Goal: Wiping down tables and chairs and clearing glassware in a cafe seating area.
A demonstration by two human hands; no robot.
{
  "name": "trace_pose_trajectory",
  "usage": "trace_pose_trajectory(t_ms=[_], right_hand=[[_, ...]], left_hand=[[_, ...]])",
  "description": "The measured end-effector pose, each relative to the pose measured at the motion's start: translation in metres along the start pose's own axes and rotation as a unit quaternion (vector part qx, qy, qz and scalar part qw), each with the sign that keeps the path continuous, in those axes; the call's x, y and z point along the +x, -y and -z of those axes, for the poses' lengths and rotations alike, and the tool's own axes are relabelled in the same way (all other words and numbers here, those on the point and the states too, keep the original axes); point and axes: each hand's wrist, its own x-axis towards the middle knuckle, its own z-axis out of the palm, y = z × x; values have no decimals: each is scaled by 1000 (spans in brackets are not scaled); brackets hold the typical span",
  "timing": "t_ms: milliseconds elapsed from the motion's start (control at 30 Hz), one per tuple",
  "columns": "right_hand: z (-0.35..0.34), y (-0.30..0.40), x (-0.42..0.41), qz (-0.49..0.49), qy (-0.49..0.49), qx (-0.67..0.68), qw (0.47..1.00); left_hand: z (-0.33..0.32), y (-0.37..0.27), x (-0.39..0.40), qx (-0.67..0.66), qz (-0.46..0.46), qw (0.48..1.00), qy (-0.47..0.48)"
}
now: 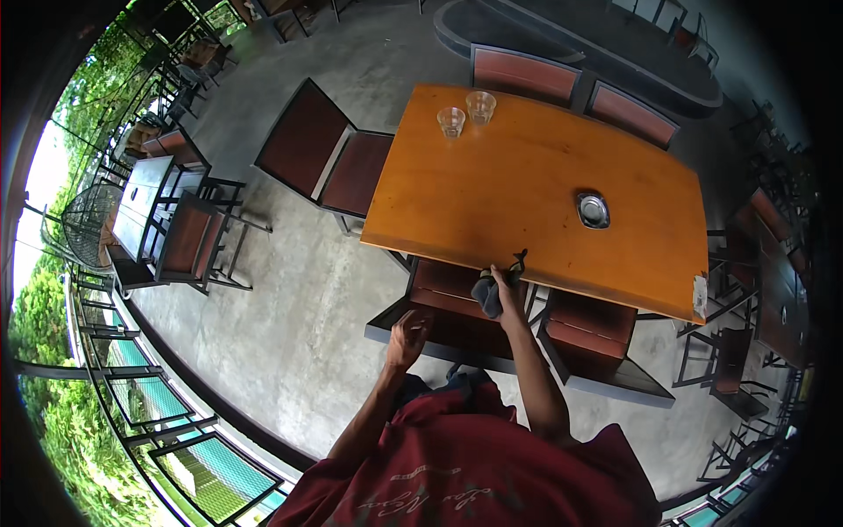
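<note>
My right hand (504,295) grips a dark grey fabric bundle (487,296) at the near edge of the orange-brown wooden table (487,191). A thin dark end of the bundle sticks up past my fingers, over the tabletop edge. What the bundle is exactly, I cannot tell. My left hand (409,334) hangs in the air above the near chair (448,323), its fingers loosely bent and no object visible in it. Two clear drinking glasses (451,122) (481,107) stand at the table's far left corner. Right of the middle lies a metal ashtray (593,210).
Chairs with reddish-brown panels surround the table: one on the left (306,145), two behind, another at the near right (589,329). A pale torn patch (700,296) marks the right corner. Farther left are a smaller table (141,197) and a railing (141,375) with mesh panels.
</note>
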Motion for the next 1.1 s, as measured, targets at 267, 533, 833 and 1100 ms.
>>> trace_pose_trajectory(t_ms=[267,533,833,1100], right_hand=[[-26,-47,18,-11,-68,59,996],[-122,-81,-25,46,-87,197,975],[-194,-157,-11,317,-35,4,948],[-170,-93,79,324,-197,12,925]], left_hand=[[34,26,53,-46,11,994,96],[127,82,88,-44,-24,988,145],[172,93,147,-69,-37,965,251],[161,93,197,-58,-15,957,284]])
